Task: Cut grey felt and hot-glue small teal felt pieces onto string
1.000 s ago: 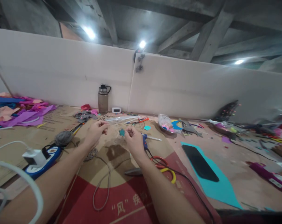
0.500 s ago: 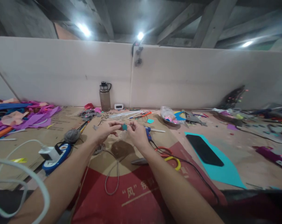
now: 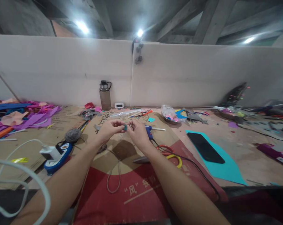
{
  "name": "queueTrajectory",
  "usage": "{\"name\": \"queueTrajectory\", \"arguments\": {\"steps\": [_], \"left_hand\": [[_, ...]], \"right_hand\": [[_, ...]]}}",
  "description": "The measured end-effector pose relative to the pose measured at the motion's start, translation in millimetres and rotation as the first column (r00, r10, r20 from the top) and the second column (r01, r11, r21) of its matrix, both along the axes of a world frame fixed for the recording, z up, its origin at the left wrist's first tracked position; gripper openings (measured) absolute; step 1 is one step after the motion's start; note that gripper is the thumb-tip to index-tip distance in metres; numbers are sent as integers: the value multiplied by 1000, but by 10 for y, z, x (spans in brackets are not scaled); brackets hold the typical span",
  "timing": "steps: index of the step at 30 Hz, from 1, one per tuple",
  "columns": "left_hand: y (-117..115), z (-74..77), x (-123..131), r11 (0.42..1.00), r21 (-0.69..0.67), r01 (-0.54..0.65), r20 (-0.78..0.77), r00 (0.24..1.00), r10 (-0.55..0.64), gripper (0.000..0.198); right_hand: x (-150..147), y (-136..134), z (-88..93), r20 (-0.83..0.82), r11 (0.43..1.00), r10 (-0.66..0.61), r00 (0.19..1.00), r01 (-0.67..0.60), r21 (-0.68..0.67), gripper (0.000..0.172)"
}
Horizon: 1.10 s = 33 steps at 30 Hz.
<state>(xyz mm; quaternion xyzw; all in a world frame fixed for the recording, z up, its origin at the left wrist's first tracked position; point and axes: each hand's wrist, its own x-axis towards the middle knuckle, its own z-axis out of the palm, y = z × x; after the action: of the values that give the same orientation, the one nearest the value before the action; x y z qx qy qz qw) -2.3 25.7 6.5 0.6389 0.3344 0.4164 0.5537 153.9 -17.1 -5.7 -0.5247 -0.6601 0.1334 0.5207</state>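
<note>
Between my two hands is a small teal piece point(image 3: 125, 127), pinched at fingertip height above the cardboard. My left hand point(image 3: 111, 129) grips its left side with thumb and forefinger. From the other side, the fingertips of my right hand point(image 3: 137, 132) are closed on it too. Much of the piece is hidden by the fingers, so its exact kind is unclear. Just right of my right hand lies a blue glue gun point(image 3: 149, 131). Scissors point(image 3: 173, 157) with red and yellow handles rest partly under my right forearm. A loop of grey cord point(image 3: 113, 184) trails below my hands.
Left are a power strip point(image 3: 57, 162), a grey yarn ball point(image 3: 72, 135) and colourful felt scraps point(image 3: 36, 115). A bottle point(image 3: 105, 97) stands by the white partition. Right, a phone point(image 3: 204, 147) lies on turquoise sheet; a dish point(image 3: 171, 120) holds a plastic bag.
My fingers have closed in around the teal piece, and less of it shows. My left fingers are more curled. The view has shifted slightly.
</note>
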Motion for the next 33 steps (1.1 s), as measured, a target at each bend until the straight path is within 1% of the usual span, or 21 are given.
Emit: {"name": "queueTrajectory", "arguments": {"steps": [3,7,11,13,15,18,21,26,29,33], "left_hand": [[-5,-3,8,999,45,-16,-42,999,18,27],[-55,35,35,986,154,-66,-113,990,84,19],[-99,59,52,970,221,-105,-137,981,138,14],[-106,59,52,969,220,-110,-127,982,140,13],[-106,59,51,972,207,-111,-107,985,136,12],[-103,68,50,977,171,-129,-74,987,143,13],[-106,82,50,980,148,-135,-53,988,144,15],[-102,76,48,984,156,-86,-68,993,97,16],[-108,81,49,988,152,-40,-82,995,53,16],[-139,104,59,995,102,22,-15,1000,-21,23]], "right_hand": [[-9,-15,13,42,999,-28,999,27,25,8],[-20,-19,6,70,998,-42,997,39,47,7],[-12,-32,14,22,1000,16,1000,-16,19,10],[-1,-39,29,-12,998,62,998,-62,0,13],[9,-42,43,-18,996,94,995,-94,-7,21],[16,-38,52,1,995,105,995,-104,-4,29],[17,-37,51,-12,995,96,995,-95,10,24],[28,-40,57,-20,997,71,997,-70,32,11],[33,-41,66,-12,998,50,999,-50,36,13],[27,-45,74,42,998,34,999,-36,43,14]]}}
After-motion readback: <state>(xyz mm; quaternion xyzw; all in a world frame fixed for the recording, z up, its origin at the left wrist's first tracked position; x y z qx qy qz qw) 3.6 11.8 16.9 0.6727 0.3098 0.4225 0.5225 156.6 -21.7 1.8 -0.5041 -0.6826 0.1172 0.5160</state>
